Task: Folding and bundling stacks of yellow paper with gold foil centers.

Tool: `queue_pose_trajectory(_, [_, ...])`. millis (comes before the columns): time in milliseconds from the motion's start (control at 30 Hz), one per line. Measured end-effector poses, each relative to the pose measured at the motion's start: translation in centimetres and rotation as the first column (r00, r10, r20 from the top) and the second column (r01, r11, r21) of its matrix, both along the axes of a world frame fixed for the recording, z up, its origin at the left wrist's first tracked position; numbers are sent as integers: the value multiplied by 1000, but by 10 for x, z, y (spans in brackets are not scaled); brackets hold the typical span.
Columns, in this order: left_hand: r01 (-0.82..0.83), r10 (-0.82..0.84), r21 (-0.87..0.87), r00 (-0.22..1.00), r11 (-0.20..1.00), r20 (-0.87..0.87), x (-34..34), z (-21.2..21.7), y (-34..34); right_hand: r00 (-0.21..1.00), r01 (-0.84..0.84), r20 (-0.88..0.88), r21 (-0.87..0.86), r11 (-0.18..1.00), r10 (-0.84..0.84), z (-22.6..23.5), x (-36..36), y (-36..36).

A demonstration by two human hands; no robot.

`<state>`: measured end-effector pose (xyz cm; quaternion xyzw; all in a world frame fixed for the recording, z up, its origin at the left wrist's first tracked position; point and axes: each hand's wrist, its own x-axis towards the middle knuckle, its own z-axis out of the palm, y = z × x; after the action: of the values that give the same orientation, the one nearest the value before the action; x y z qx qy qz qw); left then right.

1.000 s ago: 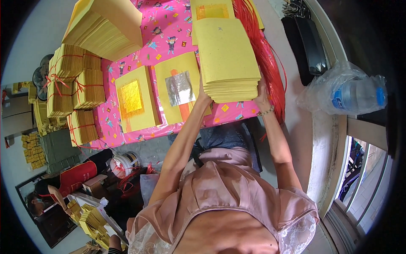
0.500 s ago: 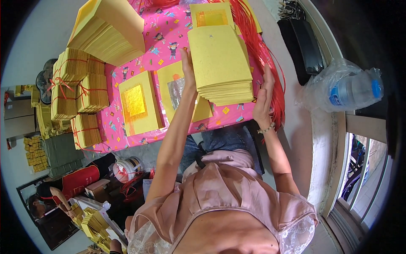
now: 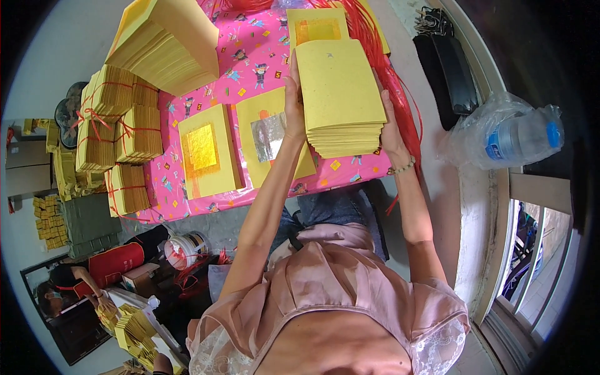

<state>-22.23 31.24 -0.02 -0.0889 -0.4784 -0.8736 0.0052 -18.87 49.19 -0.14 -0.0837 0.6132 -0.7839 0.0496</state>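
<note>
Between my two hands is a thick stack of yellow paper sheets, its layered edge facing me. My left hand presses along the stack's left side, fingers pointing away from me. On the opposite side my right hand lies against the right edge, partly hidden by the stack. Left of my left hand is a yellow pile with a silver foil square, partly covered by my wrist. Beyond that lies another pile bearing a gold foil square. Behind the held stack sits a gold-marked sheet pile.
Red strands hang along the right of the pink patterned table cover. Tied yellow bundles and a tall paper stack stand left. A bagged water bottle rests right. A co-worker handles yellow paper at lower left.
My right hand has moved inward from beside the stack and now touches its right edge. My left hand still lies against the left side.
</note>
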Motion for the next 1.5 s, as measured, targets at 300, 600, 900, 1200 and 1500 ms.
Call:
queue_pose_trajectory(300, [65, -63, -64, 998, 996, 29, -5, -2, 3, 988, 145, 38, 36, 989, -146, 7, 8, -2])
queue_pose_trajectory(600, [-61, 56, -111, 997, 992, -46, -25, 1, -15, 746, 550, -548, 188, 814, -378, -9, 24, 1])
queue_pose_trajectory(900, [65, -43, -66, 955, 996, 294, -52, -17, -10, 750, 613, -607, 488, 622, -263, -51, 69, -20])
queue_pose_trajectory(1200, [87, -62, -90, 966, 992, 250, -65, -33, -9, 876, 435, -358, 300, 849, -322, -77, 67, -20])
queue_pose_trajectory(1500, [124, -136, 57, 941, 991, 310, -64, -45, -11, 869, 453, -386, 373, 810, -309, -61, 71, -20])
